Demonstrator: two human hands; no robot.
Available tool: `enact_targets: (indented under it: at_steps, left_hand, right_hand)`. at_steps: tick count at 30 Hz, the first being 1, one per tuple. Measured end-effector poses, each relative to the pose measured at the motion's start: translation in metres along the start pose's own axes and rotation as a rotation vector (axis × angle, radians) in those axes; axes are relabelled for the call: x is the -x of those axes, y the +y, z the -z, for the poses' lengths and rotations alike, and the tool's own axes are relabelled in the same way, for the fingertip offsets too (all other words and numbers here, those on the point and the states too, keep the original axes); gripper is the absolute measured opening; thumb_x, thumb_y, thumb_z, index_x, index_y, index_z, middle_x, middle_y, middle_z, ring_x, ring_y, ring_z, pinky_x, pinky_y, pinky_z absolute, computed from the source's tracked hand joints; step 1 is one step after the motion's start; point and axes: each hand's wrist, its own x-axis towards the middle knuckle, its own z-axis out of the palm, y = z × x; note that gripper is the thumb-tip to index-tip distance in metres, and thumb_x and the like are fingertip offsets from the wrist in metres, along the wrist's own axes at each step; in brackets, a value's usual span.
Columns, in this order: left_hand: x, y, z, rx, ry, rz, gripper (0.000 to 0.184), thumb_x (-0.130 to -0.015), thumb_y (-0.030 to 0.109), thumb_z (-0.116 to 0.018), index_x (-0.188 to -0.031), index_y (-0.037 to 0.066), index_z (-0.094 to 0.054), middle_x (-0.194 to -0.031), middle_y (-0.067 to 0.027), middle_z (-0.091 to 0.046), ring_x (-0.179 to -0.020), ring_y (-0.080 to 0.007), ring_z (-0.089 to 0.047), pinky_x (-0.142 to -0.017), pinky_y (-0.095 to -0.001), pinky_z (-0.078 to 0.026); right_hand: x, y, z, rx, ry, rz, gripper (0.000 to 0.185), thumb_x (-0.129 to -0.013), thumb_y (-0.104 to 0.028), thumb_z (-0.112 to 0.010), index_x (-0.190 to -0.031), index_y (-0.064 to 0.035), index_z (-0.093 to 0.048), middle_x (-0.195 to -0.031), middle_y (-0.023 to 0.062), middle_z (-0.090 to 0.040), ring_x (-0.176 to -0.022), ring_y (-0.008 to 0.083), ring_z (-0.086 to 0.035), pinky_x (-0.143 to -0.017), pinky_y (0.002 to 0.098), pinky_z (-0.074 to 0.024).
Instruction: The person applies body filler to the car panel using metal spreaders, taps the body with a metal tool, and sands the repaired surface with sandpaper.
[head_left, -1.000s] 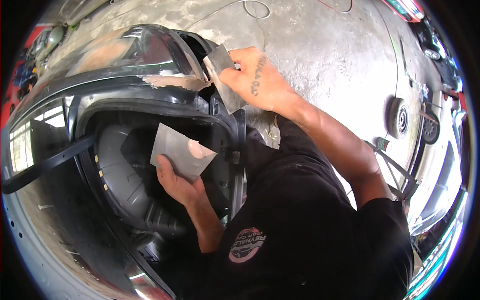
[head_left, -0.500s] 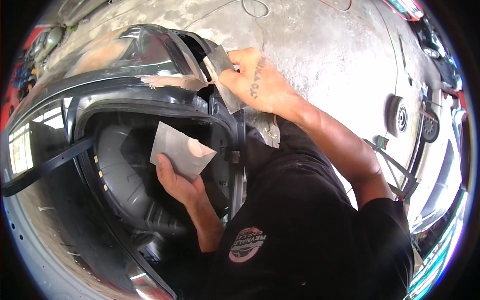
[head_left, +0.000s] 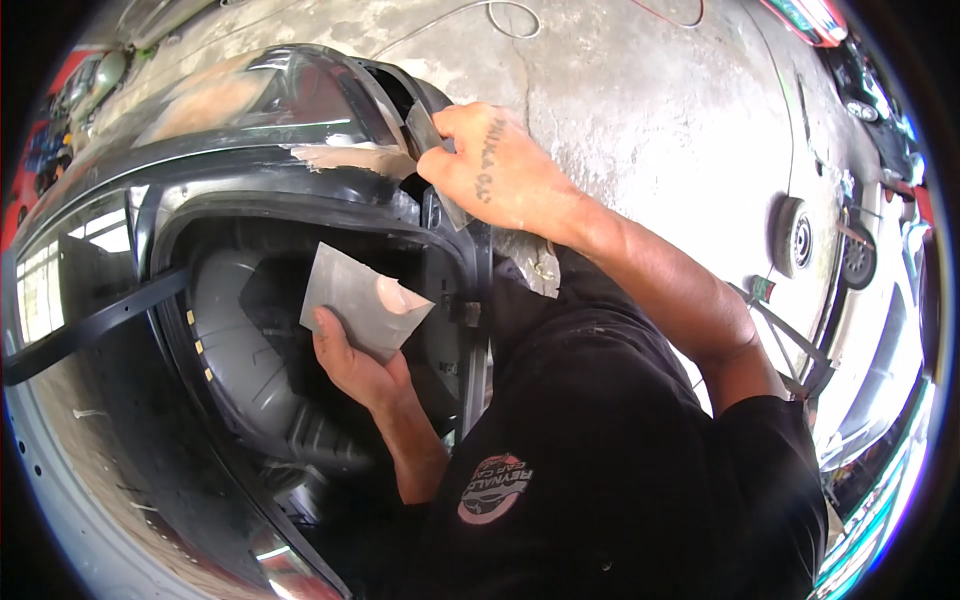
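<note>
My left hand (head_left: 355, 365) is closed on a thin grey mixing plate (head_left: 340, 290), held over the car's open trunk. A dab of pinkish body filler (head_left: 398, 296) sits near the plate's right edge. My right hand (head_left: 510, 170) pinches a flat grey filler spreader (head_left: 419, 124) at the rear corner of the dark car (head_left: 290, 190). The spreader is seen nearly edge-on, and my fingers hide its middle. Just left of it, a ragged-edged patch of pinkish filler (head_left: 350, 157) lies along the body panel.
A bare metal wheel arch (head_left: 240, 340) shows inside the trunk. A larger sanded, tan patch (head_left: 215, 103) marks the car's side. On the concrete floor (head_left: 640, 120) are a hose (head_left: 490, 15) and a wheel (head_left: 797, 235). Other cars stand at the right.
My right hand has shifted slightly left, and the spreader has turned from showing its broad face to nearly edge-on. My left hand and the plate have stayed put.
</note>
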Motion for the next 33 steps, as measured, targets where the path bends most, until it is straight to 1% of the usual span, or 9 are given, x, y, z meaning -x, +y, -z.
enact_targets:
  at_steps: [5,9,12,15,18,21,27,30,33]
  left_hand:
    - [-0.001,-0.005,0.001,0.017,-0.001,0.000,0.050,-0.105,0.036,-0.056,-0.126,-0.009,-0.056,-0.116,-0.0176,-0.065,-0.102,-0.0278,-0.069,-0.091,-0.0398,-0.057]
    - [0.001,-0.004,0.000,0.005,-0.017,0.000,0.051,-0.104,0.036,-0.057,-0.127,-0.009,-0.056,-0.116,-0.0177,-0.065,-0.102,-0.0280,-0.069,-0.091,-0.0401,-0.057]
    - [0.002,-0.003,-0.002,-0.001,0.015,-0.003,0.050,-0.105,0.036,-0.056,-0.127,-0.009,-0.056,-0.116,-0.0177,-0.065,-0.102,-0.0281,-0.069,-0.090,-0.0402,-0.057]
    - [0.003,-0.002,-0.005,-0.003,0.002,-0.009,0.050,-0.105,0.036,-0.056,-0.127,-0.009,-0.056,-0.116,-0.0176,-0.065,-0.102,-0.0281,-0.069,-0.090,-0.0401,-0.057]
    - [0.003,-0.003,-0.003,0.003,-0.032,-0.005,0.049,-0.105,0.036,-0.056,-0.127,-0.009,-0.056,-0.116,-0.0173,-0.065,-0.102,-0.0278,-0.069,-0.090,-0.0399,-0.057]
    - [0.003,-0.002,-0.005,0.001,-0.032,-0.013,0.049,-0.105,0.036,-0.056,-0.126,-0.009,-0.056,-0.116,-0.0171,-0.065,-0.102,-0.0274,-0.069,-0.089,-0.0396,-0.057]
    - [0.001,-0.004,-0.002,0.003,-0.005,-0.010,0.050,-0.105,0.037,-0.056,-0.125,-0.009,-0.057,-0.114,-0.0165,-0.066,-0.101,-0.0265,-0.069,-0.089,-0.0390,-0.057]
    - [0.001,-0.005,-0.001,0.008,0.002,-0.001,0.050,-0.105,0.037,-0.057,-0.124,-0.009,-0.057,-0.114,-0.0164,-0.066,-0.100,-0.0264,-0.069,-0.089,-0.0388,-0.057]
    - [0.000,-0.003,0.001,0.011,-0.005,0.005,0.050,-0.105,0.037,-0.057,-0.124,-0.009,-0.057,-0.114,-0.0166,-0.066,-0.100,-0.0266,-0.069,-0.089,-0.0388,-0.057]
  right_hand:
    - [0.003,-0.009,0.007,-0.056,0.029,0.043,0.028,-0.083,-0.020,-0.059,-0.087,0.0075,-0.063,-0.078,0.0269,-0.063,-0.073,0.0358,-0.067,-0.070,0.0419,-0.0514]
    - [0.006,0.017,0.023,-0.173,0.060,0.005,0.025,-0.083,-0.017,-0.059,-0.085,0.0072,-0.063,-0.064,0.0085,-0.054,-0.067,0.0089,-0.051,-0.060,0.0327,-0.0442]
    - [0.012,0.025,0.028,-0.120,0.045,-0.072,0.024,-0.084,-0.017,-0.058,-0.085,0.0068,-0.063,-0.064,0.0089,-0.055,-0.064,0.0106,-0.051,-0.059,0.0342,-0.0428]
    - [0.007,0.036,0.013,-0.131,0.008,-0.115,0.036,-0.084,-0.028,-0.059,-0.082,0.0076,-0.060,-0.093,0.0296,-0.065,-0.087,0.0431,-0.066,-0.080,0.0476,-0.0507]
    - [0.006,0.027,0.010,-0.099,-0.027,-0.167,0.036,-0.085,-0.028,-0.059,-0.085,0.0082,-0.063,-0.094,0.0304,-0.066,-0.092,0.0459,-0.066,-0.082,0.0473,-0.0514]
    - [0.003,0.029,0.002,-0.078,0.046,-0.068,0.027,-0.083,-0.020,-0.059,-0.086,0.0068,-0.063,-0.069,0.0233,-0.058,-0.061,0.0256,-0.053,-0.062,0.0426,-0.0462]
    - [0.000,0.025,-0.003,-0.026,0.062,-0.005,0.030,-0.083,-0.021,-0.059,-0.083,0.0091,-0.061,-0.076,0.0287,-0.061,-0.068,0.0396,-0.061,-0.066,0.0460,-0.0487]
    - [0.000,0.013,0.002,0.034,-0.007,-0.058,0.034,-0.085,-0.024,-0.058,-0.087,0.0093,-0.067,-0.093,0.0326,-0.067,-0.094,0.0472,-0.067,-0.085,0.0480,-0.0532]
    - [-0.001,0.002,0.003,0.042,-0.027,-0.060,0.034,-0.085,-0.023,-0.058,-0.088,0.0092,-0.067,-0.091,0.0314,-0.068,-0.094,0.0465,-0.067,-0.086,0.0482,-0.0530]
